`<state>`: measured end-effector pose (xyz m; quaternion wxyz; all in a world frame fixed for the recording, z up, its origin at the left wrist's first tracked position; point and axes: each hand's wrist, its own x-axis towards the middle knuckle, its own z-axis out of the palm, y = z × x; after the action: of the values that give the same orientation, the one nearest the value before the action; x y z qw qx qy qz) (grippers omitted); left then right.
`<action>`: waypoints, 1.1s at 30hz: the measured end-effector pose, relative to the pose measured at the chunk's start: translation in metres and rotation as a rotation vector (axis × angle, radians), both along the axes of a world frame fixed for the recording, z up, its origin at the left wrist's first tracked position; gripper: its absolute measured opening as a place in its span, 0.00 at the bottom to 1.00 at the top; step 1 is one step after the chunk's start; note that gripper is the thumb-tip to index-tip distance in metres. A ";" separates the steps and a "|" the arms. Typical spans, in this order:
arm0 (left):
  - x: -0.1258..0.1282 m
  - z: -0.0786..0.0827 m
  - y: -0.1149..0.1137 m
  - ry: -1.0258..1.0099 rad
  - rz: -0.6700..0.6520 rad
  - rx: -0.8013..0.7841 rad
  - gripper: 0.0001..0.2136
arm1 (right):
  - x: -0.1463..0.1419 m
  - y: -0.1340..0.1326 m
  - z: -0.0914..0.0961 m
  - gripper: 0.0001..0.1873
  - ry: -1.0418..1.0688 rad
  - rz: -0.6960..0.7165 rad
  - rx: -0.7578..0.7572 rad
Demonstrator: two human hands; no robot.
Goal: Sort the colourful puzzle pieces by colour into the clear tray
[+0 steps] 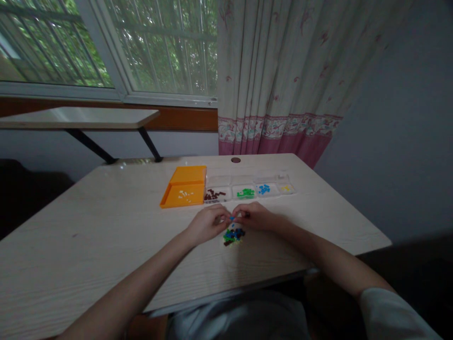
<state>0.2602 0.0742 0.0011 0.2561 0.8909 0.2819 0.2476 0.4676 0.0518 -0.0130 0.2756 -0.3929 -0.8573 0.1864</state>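
Note:
My left hand [211, 222] and my right hand [255, 216] meet over the table, fingertips almost touching. Between them a small blue piece [231, 218] is pinched by both hands; its exact shape is too small to make out. Just below, on the tabletop, lies a mixed pile of small blue, green, brown and pale pieces [233, 235]. Beyond my hands, an open orange box [170, 201] holds several white pieces [185, 194]. To its right, clear compartments hold brown pieces [213, 194], green pieces [246, 193], blue pieces [264, 189] and yellow pieces [285, 188].
The light wooden table [116, 226] has a round dark cable hole [235, 160] near its back edge. A raised shelf [88, 115] on black brackets stands at the back left. A curtain [276, 85] and a barred window [159, 47] are behind.

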 end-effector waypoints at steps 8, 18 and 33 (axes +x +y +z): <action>0.006 -0.010 0.007 -0.179 0.090 -0.509 0.14 | 0.000 0.000 -0.004 0.12 -0.024 -0.111 0.192; 0.003 -0.005 0.004 -0.132 -0.034 -0.284 0.09 | 0.002 0.000 0.005 0.14 0.004 -0.221 0.332; -0.008 0.000 0.003 0.234 -0.103 0.171 0.12 | 0.019 0.004 0.015 0.14 0.064 -0.401 0.454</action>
<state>0.2524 0.0773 0.0015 0.1570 0.9454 0.2418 0.1520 0.4870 0.0554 0.0024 0.4145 -0.4768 -0.7731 -0.0559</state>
